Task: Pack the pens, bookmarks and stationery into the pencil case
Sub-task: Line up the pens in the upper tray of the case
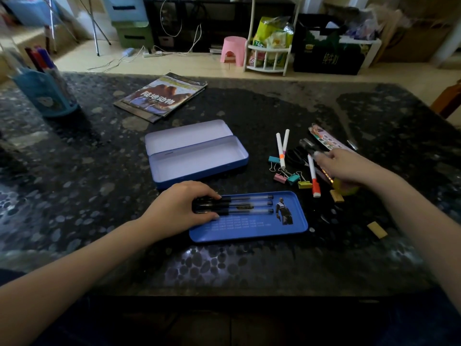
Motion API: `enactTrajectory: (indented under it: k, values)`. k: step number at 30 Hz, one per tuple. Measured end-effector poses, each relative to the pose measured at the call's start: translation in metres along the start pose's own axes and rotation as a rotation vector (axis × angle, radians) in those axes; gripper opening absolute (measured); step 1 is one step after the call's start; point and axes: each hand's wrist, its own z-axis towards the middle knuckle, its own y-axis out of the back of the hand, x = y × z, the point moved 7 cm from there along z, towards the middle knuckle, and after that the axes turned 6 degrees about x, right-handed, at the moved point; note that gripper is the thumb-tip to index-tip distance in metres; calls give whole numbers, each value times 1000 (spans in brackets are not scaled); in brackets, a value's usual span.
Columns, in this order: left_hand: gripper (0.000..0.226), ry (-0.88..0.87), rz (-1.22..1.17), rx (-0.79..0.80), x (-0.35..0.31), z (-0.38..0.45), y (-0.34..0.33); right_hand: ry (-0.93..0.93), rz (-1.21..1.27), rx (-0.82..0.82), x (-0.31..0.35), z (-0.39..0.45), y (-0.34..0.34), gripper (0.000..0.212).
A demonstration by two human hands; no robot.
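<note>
Here the open blue metal pencil case (pixel 199 158) lies mid-table with its hinged lid folded back, nothing visible inside it. Nearer the person, a separate flat blue tray with a printed figure (pixel 259 226) carries three clear-barrelled black gel pens (pixel 239 204) laid side by side. The left hand (pixel 184 206) rests over their capped ends, fingers curled round the bundle. The right hand (pixel 344 168) reaches into the loose pile at the right and pinches a dark-capped marker (pixel 308 145); the exact finger positions are blurred.

Around it lie white markers with orange tips (pixel 282 151), pastel binder clips (pixel 289 177), printed bookmarks (pixel 329 142) and small yellow erasers (pixel 377 230).

The pens look light, stiff and smooth, likely to roll or fan apart, so gripping them mid-barrel as one bundle seems surest. The thin tray would probably tip under uneven weight; taking it by both long edges would be safer.
</note>
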Motion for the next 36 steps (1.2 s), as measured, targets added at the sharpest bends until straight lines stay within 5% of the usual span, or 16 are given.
enactTrajectory:
  k: [6,22,36]
  values:
    - [40,-6,4,-8,-2,0,1,138,7,-121,11,-3,6,26]
    - [27,-1,-98,24,2,3,4,557,92,296,91,-73,-46,19]
    - [23,70,-258,76,7,7,6,610,69,405,106,-93,-80,12]
